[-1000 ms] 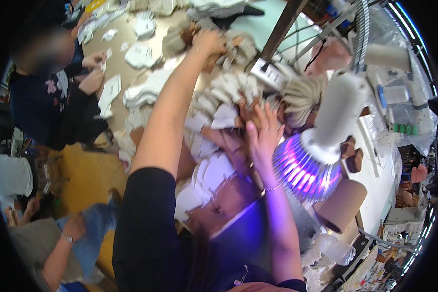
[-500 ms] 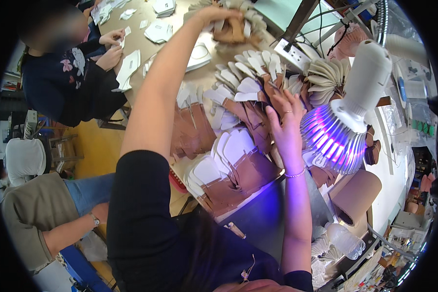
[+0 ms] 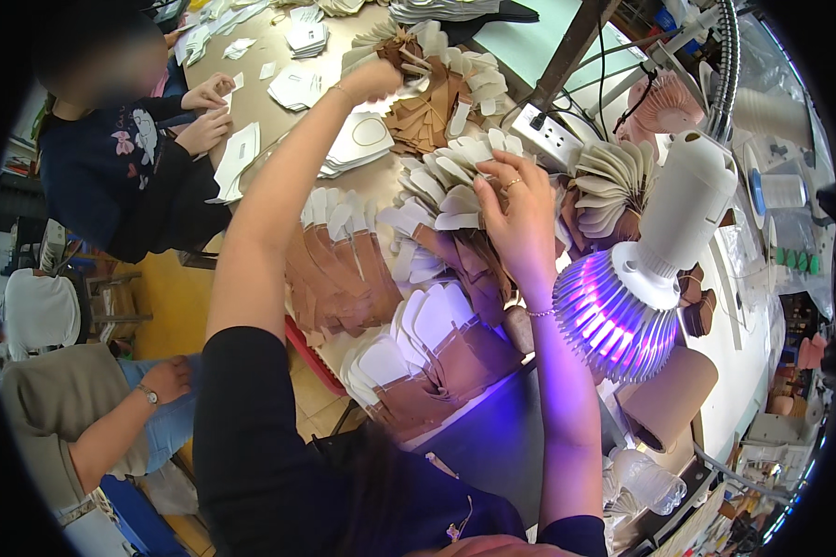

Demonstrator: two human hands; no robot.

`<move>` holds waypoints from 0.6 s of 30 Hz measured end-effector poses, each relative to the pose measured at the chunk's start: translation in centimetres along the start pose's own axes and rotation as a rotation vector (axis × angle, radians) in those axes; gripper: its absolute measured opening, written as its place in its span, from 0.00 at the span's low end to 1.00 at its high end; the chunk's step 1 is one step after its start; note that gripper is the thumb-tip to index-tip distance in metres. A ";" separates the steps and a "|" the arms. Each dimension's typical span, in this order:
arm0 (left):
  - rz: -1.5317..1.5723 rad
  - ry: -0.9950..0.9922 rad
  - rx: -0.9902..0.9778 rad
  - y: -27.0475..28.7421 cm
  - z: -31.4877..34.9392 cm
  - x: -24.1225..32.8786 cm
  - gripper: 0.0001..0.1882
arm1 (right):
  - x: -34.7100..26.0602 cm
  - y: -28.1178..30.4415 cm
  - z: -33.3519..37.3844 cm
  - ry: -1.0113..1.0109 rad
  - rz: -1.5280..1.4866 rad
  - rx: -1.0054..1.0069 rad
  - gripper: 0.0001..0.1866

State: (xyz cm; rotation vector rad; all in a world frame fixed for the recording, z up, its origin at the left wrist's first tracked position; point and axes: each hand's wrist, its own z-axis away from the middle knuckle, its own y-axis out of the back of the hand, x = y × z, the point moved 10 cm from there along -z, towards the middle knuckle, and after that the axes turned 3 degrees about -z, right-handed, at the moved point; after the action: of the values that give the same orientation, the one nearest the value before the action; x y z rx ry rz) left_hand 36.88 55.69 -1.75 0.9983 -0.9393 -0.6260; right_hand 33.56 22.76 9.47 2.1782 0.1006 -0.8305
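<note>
My left hand is closed beside a far heap of brown leather pieces with white tips; whatever its fingers hold, if anything, is hidden. My right hand, wearing a ring, has its fingers apart over a fanned bundle of cream, rounded flat pieces. Its fingertips seem to touch them. Nearer to me lie brown leather pieces with white tabs, and a stack of brown pieces with white rounded ends.
A lamp glowing violet hangs close to my right forearm. Behind it are a power strip and a cream fan of pieces. White sheets lie left of the heap. A co-worker's hands handle small white pieces at far left.
My left hand has come nearer and left from the far heap, where it was over a blurred brown piece. My right hand has shifted left onto the cream pieces. The view has shifted slightly.
</note>
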 end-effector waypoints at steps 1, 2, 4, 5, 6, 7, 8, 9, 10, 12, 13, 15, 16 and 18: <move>-0.012 -0.001 -0.077 -1.9 0.5 -0.2 0.28 | 0.1 -0.1 0.1 -0.002 -0.005 -0.005 0.11; -0.029 0.006 -0.168 -3.7 1.1 -0.3 0.31 | 0.1 -0.3 0.3 -0.003 -0.006 -0.010 0.10; 0.092 0.099 -0.132 -4.3 1.4 0.1 0.33 | 0.1 -0.5 0.5 -0.004 -0.006 -0.019 0.10; 0.165 0.130 -0.114 -4.3 1.5 0.7 0.35 | 0.1 -0.5 0.6 -0.005 -0.003 -0.024 0.09; 0.164 0.102 -0.050 -3.8 1.5 1.7 0.37 | 0.1 -0.6 0.7 -0.011 0.006 -0.033 0.09; 0.176 0.057 0.021 -3.4 1.7 2.8 0.39 | 0.0 -0.5 0.7 -0.010 0.020 -0.042 0.09; 0.188 0.012 0.092 -2.8 1.8 3.9 0.41 | 0.0 -0.4 0.8 -0.010 0.020 -0.040 0.09; 0.177 0.011 -0.009 -3.3 1.5 4.6 0.46 | 0.0 -0.3 0.9 -0.009 0.018 -0.039 0.09; 0.184 -0.034 -0.004 -2.9 1.5 5.4 0.46 | -0.2 0.0 0.9 0.007 0.011 -0.025 0.09; 0.189 -0.107 -0.009 -2.0 1.4 6.9 0.46 | 0.0 0.2 1.0 0.011 0.017 -0.021 0.08; 0.207 0.050 -0.040 -2.1 1.2 5.9 0.41 | 0.0 0.4 1.1 0.024 0.021 -0.011 0.08; 0.432 0.075 -0.066 -0.8 0.9 6.4 0.39 | 0.4 0.5 1.1 0.014 0.035 -0.020 0.08; 0.557 0.077 -0.098 -0.4 1.2 6.7 0.39 | 0.3 0.7 1.3 0.029 0.032 -0.013 0.08; 0.753 0.040 -0.124 2.0 1.1 7.9 0.35 | -0.1 1.1 1.5 0.059 0.030 0.005 0.09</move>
State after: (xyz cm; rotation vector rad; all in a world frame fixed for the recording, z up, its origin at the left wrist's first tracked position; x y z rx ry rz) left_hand 39.73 49.74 3.19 0.4806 -1.1315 -0.0273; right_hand 33.01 20.97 9.52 2.2041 0.0950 -0.7500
